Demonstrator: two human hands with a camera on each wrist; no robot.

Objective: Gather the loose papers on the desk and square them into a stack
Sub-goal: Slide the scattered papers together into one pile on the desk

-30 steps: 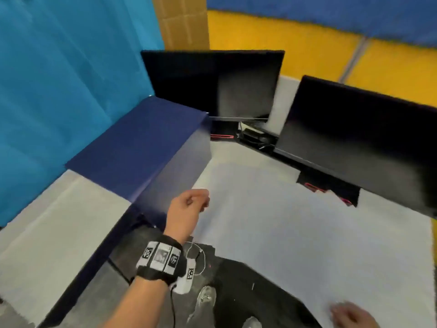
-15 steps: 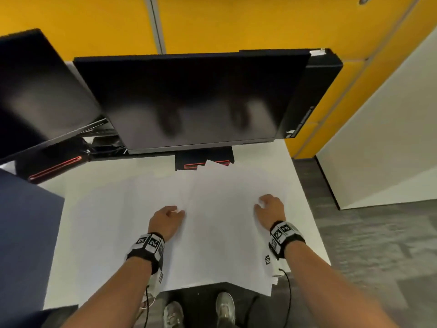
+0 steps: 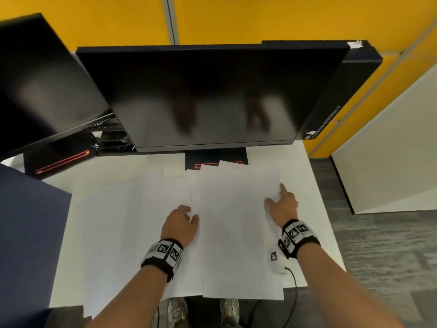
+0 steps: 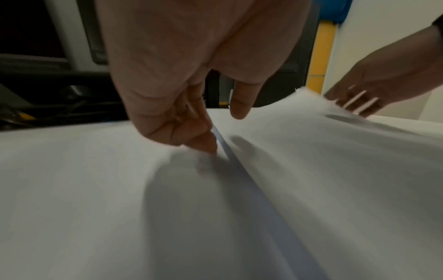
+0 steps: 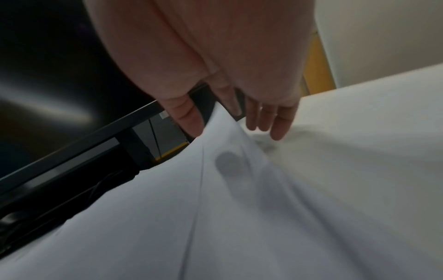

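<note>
Several white papers lie loose and overlapping on the white desk (image 3: pixel 307 171). A central pile (image 3: pixel 231 233) hangs over the front edge, and more sheets (image 3: pixel 127 221) spread to the left. My left hand (image 3: pixel 186 213) sits at the pile's left edge. In the left wrist view its bent fingertips (image 4: pixel 203 144) press against that raised edge, while the thumb hovers above the sheet (image 4: pixel 335 170). My right hand (image 3: pixel 275 195) lies on the pile's right side with straight fingers (image 5: pixel 275 123). The paper (image 5: pixel 239 208) bulges up between its thumb and fingers.
A large dark monitor (image 3: pixel 208 95) stands just behind the papers, its base (image 3: pixel 215 157) touching their far edges. A second monitor (image 3: pixel 42 86) is at the back left. A dark blue cabinet (image 3: pixel 28 221) borders the desk's left side. Grey floor lies to the right.
My view swung from the desk's left side to face the papers. Both hands came down on the pile; since then the right hand reached farther forward with fingers extended, and the sheets bowed up.
</note>
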